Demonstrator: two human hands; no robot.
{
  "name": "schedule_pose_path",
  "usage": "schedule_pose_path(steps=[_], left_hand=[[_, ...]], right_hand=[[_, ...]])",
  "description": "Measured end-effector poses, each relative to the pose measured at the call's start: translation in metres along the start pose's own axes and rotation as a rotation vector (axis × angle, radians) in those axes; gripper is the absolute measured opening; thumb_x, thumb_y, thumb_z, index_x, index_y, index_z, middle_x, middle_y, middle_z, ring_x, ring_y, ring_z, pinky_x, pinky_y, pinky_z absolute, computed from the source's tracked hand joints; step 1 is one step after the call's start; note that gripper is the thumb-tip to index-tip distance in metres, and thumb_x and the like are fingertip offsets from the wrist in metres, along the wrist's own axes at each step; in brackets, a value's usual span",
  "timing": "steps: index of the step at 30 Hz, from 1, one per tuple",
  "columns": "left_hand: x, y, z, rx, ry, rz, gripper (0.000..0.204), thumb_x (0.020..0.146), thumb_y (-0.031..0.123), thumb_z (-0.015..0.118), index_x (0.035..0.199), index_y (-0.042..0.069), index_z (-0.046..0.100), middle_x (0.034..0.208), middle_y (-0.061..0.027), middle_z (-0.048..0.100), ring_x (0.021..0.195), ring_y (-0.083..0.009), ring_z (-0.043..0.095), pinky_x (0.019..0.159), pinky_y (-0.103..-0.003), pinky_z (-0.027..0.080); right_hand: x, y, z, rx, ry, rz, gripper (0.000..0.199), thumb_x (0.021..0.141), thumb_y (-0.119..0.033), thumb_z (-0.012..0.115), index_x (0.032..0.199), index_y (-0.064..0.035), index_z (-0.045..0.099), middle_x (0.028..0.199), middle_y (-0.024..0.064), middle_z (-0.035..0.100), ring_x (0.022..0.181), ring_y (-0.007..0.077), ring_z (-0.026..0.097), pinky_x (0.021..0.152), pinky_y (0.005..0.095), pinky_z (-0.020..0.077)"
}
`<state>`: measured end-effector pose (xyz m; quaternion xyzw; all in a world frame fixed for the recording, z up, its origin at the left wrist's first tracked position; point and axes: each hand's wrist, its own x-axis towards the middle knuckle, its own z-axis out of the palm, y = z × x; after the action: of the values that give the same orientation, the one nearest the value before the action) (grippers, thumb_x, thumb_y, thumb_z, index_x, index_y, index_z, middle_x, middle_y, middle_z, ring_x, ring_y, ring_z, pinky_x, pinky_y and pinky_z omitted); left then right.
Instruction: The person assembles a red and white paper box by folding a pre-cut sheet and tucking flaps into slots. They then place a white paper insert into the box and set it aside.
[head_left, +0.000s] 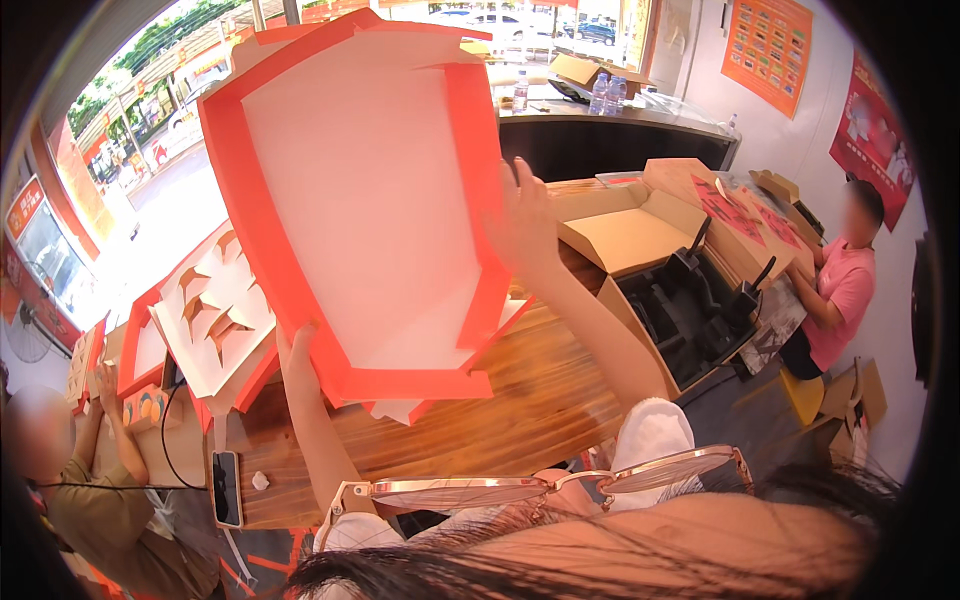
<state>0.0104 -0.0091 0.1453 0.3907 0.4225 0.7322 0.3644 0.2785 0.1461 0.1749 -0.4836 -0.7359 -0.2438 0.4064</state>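
Note:
In front of me I hold up a large shallow cardboard box (pixel 360 190), white in the middle with red folded borders and loose flaps at its corners. My left hand (pixel 299 350) grips its lower left edge, the fingers partly hidden by the cardboard. At the right side my right hand (pixel 525 222) is closed on the red wall, fingertips pointing up. Behind the box, to the left, lies a white insert with cut-outs (pixel 215 325) in a red-edged tray. The box is tilted above the wooden table (pixel 520 365).
A phone (pixel 227 488) and a small crumpled white piece (pixel 261 481) lie at the table's near left. An open brown carton (pixel 690 310) with black inserts stands right. One person (pixel 130 500) works at left, another (pixel 850 270) at right. Water bottles (pixel 607 95) stand on the far counter.

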Motion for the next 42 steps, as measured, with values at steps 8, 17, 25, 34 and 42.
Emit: schedule_pose_path(steps=[8,17,25,34,42], left_hand=[[-0.024,0.016,0.017,-0.136,-0.002,-0.087,0.055,0.078,0.012,0.049,0.13,-0.001,0.036,0.115,-0.0086,0.048,0.103,-0.0179,0.048,0.089,-0.03,0.039],[-0.012,0.019,-0.01,-0.047,0.007,-0.072,0.06,0.074,0.009,0.05,0.132,0.001,0.035,0.115,-0.0085,0.048,0.102,-0.0182,0.047,0.089,-0.029,0.038],[-0.01,0.034,-0.045,-0.001,0.125,0.013,0.051,0.075,0.009,0.051,0.124,0.002,0.041,0.104,-0.0105,0.053,0.089,-0.0187,0.054,0.074,-0.03,0.046],[-0.039,0.058,-0.009,-0.182,0.411,-0.035,0.05,0.076,0.015,0.054,0.124,0.002,0.043,0.106,-0.0115,0.054,0.088,-0.0201,0.057,0.07,-0.029,0.048],[0.014,0.019,-0.078,0.013,0.21,0.068,0.054,0.079,0.016,0.056,0.128,0.002,0.039,0.114,-0.0109,0.052,0.1,-0.0197,0.052,0.085,-0.031,0.043]], right_hand=[[0.009,0.005,0.044,-0.374,-0.031,-0.031,0.063,0.08,-0.028,0.056,0.133,-0.0008,0.035,0.14,0.0255,0.023,0.126,0.0439,0.026,0.103,0.0518,0.0257],[0.008,0.033,0.028,0.457,-0.067,0.035,0.076,0.075,-0.014,0.06,0.139,-0.0036,0.02,0.142,0.0187,0.023,0.129,0.0379,0.026,0.103,0.0488,0.0283],[-0.003,0.045,-0.007,1.41,-0.411,0.363,0.08,0.072,-0.004,0.06,0.141,-0.0099,0.019,0.142,0.0113,0.026,0.127,0.0276,0.033,0.101,0.0365,0.0324],[-0.013,0.04,-0.034,1.281,-0.389,0.322,0.074,0.078,-0.01,0.063,0.139,-0.009,0.023,0.14,0.008,0.029,0.123,0.024,0.039,0.097,0.036,0.0381],[-0.013,0.058,-0.051,0.77,-0.377,0.192,0.057,0.082,-0.018,0.063,0.13,-0.0062,0.036,0.132,0.0104,0.038,0.107,0.0218,0.05,0.089,0.0345,0.0432]])
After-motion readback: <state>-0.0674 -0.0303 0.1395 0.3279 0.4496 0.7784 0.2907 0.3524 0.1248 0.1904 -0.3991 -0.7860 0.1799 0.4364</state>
